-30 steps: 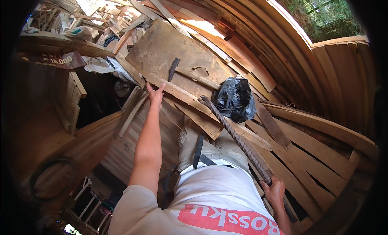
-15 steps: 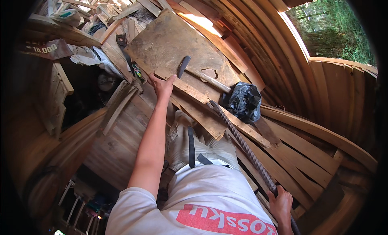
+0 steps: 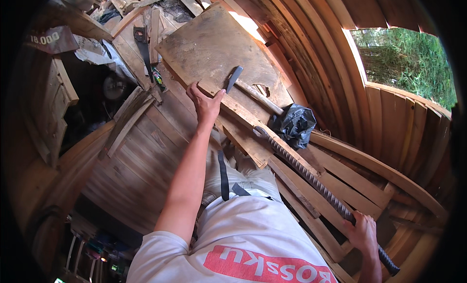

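Note:
My left hand (image 3: 208,104) grips the upper end of a long, rough wooden strip (image 3: 237,109). The strip lies slantwise along the near edge of a worn plywood board (image 3: 209,44). Closed round a ribbed steel bar (image 3: 311,178), my right hand (image 3: 362,229) is at the lower right. The bar's bent tip touches or lies very close to the strip's near side; its exact contact is unclear. A hammer (image 3: 255,94) with a dark head and a wooden handle rests on the board, just beyond my left hand. Its handle end meets a crumpled black plastic bag (image 3: 296,125).
A handsaw (image 3: 142,47) lies on planks at the upper left, near scrap wood. Several loose planks (image 3: 357,190) slope away at the right. A curved plank wall (image 3: 335,64) with a window opening (image 3: 401,64) rises beyond. Plank flooring (image 3: 146,161) spreads at the left.
My right hand has moved outward and slightly up, swinging the steel bar to a flatter slant; its lower end now shows. My left hand keeps its grip on the strip. The view has shifted slightly.

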A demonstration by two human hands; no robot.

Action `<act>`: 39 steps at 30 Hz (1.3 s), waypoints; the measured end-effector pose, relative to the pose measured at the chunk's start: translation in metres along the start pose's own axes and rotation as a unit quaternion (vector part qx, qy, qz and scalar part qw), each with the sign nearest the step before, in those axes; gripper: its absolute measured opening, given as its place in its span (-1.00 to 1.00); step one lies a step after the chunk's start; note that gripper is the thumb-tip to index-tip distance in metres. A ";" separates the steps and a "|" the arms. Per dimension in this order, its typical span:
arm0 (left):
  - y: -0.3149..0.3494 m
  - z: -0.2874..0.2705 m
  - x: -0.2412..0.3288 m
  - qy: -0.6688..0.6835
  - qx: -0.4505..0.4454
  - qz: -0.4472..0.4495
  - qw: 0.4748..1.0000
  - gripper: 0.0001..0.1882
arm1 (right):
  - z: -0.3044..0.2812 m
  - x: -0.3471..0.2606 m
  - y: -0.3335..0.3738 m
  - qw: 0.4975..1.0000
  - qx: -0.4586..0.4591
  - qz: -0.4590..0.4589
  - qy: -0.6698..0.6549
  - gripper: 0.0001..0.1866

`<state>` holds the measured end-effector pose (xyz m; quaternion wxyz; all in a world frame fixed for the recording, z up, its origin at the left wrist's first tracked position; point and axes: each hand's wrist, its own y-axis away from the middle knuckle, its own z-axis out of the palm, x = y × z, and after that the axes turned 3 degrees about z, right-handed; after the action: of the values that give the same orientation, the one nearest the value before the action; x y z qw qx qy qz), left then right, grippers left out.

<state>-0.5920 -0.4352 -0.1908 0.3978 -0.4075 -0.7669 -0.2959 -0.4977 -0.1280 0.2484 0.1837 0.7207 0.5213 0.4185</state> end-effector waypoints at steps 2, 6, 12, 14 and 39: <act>-0.001 -0.002 0.000 0.024 0.000 -0.010 1.000 -0.11 | -0.007 -0.008 0.002 1.000 -0.010 0.019 0.006 -0.73; -0.001 -0.004 0.000 0.025 0.014 0.011 1.000 -0.12 | -0.011 -0.013 0.004 1.000 -0.022 0.013 0.000 -0.71; -0.002 -0.009 -0.001 0.046 -0.001 0.015 0.999 -0.12 | -0.010 -0.021 0.006 0.995 -0.088 0.047 -0.031 -0.68; -0.002 -0.011 -0.005 0.049 -0.003 0.010 0.999 -0.10 | -0.007 -0.018 0.005 0.995 -0.082 0.039 -0.029 -0.69; -0.037 0.031 -0.010 -0.089 0.156 -0.220 0.959 -0.35 | 0.071 0.034 -0.037 0.996 -0.023 -0.066 -0.059 -0.71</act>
<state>-0.6317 -0.4338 -0.2198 0.3112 -0.1860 -0.9068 -0.2151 -0.4595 -0.0712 0.1953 0.2581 0.7037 0.5461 0.3740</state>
